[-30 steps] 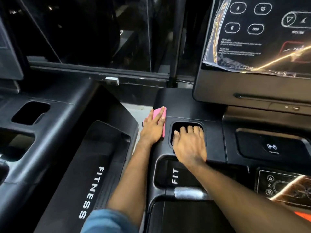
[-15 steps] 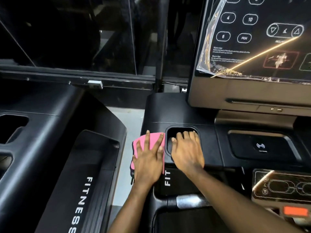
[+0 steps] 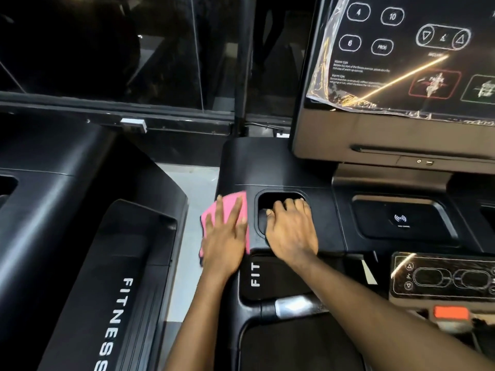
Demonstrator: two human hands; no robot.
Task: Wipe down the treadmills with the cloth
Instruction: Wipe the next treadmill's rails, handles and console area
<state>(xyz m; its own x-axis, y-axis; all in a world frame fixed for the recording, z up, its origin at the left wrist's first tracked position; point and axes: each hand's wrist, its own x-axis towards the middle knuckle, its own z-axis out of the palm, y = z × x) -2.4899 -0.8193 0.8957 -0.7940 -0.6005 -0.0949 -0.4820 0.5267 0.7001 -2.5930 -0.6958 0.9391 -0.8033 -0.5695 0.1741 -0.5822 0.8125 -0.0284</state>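
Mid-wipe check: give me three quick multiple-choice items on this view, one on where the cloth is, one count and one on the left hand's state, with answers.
1. Where is the cloth?
A) on the console's left edge
B) on the neighbouring treadmill
C) on the screen

2. How many hands touch it?
A) none
B) one
C) two

3. Fingers of the left hand are:
A) fisted
B) pinching a corner
C) spread flat

Answers:
1 A, it lies beside the cup recess at the console edge.
2 B, the right hand rests at the recess, apart from the cloth.
3 C, straight fingers press the pink fabric.
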